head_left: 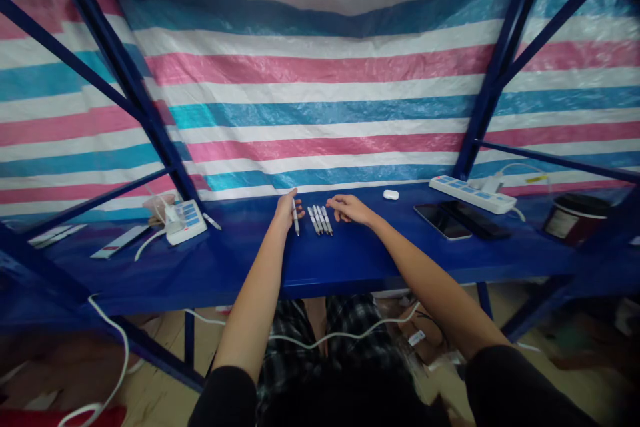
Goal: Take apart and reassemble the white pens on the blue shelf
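Note:
My left hand (286,209) is closed around a white pen (295,219), whose tip points down toward me just above or on the blue tabletop (345,267). To its right, several white pens (320,220) lie side by side in a tight row, dark tips toward me. Just right of that row is my right hand (349,208), its fingers loosely bent and apart, the fingertips beside the last pen. Nothing shows between them.
On the right are a white earphone case (391,195), two phones (443,221), a power strip (473,194) and a dark tub (575,219). A second power strip (187,221) and a flat box (121,241) lie left. Blue posts (493,73) frame the striped sheet (320,70).

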A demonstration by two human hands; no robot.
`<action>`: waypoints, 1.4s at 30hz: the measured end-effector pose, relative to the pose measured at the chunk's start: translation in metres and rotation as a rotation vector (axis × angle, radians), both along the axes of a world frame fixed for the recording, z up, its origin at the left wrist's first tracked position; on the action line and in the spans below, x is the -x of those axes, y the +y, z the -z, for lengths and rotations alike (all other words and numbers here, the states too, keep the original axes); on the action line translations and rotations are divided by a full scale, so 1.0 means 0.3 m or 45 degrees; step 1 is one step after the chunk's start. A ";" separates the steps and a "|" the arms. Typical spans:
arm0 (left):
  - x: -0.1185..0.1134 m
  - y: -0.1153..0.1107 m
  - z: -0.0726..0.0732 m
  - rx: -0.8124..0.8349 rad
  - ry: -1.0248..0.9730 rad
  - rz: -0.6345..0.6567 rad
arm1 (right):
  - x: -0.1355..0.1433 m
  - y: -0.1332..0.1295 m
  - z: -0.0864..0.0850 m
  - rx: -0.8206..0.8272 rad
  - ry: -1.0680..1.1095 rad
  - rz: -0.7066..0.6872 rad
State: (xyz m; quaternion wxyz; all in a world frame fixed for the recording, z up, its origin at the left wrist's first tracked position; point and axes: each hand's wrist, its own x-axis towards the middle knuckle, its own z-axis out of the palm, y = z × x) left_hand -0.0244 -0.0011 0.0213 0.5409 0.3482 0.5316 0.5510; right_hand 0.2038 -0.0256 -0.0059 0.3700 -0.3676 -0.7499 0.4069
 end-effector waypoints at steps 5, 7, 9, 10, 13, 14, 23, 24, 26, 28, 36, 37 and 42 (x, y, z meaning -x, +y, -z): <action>-0.015 0.003 0.021 -0.012 0.374 -0.036 | -0.003 -0.004 -0.001 -0.077 -0.113 0.016; -0.014 0.002 0.028 -0.046 0.547 0.001 | -0.005 -0.005 -0.002 -0.093 -0.142 0.015; -0.010 0.002 0.034 -0.058 0.698 0.010 | -0.007 -0.006 -0.002 -0.109 -0.164 0.014; -0.008 0.002 0.037 -0.055 0.778 0.005 | -0.007 -0.006 -0.002 -0.118 -0.176 0.016; -0.002 -0.005 0.039 -0.046 1.042 0.008 | -0.009 -0.009 -0.002 -0.139 -0.224 0.034; -0.002 -0.010 0.037 -0.041 1.135 0.028 | -0.009 -0.010 -0.003 -0.140 -0.243 0.041; -0.024 -0.020 0.045 -0.102 1.171 0.203 | -0.003 -0.014 -0.014 -0.219 -0.466 0.168; -0.029 -0.014 0.050 -0.097 1.133 0.224 | -0.003 -0.014 -0.015 -0.220 -0.484 0.175; -0.038 -0.002 0.061 -0.093 1.079 0.260 | -0.003 -0.016 -0.017 -0.215 -0.506 0.179; -0.046 0.005 0.068 -0.109 1.044 0.296 | -0.007 -0.018 -0.017 -0.208 -0.523 0.187; -0.039 -0.009 0.070 -0.192 1.184 0.271 | -0.018 -0.068 -0.107 -0.211 -0.266 0.346; -0.036 -0.013 0.068 -0.208 1.239 0.248 | -0.011 -0.115 -0.144 -0.218 -0.100 0.345; -0.035 -0.036 0.052 -0.218 1.359 0.156 | 0.008 -0.590 -0.319 -0.487 0.646 0.175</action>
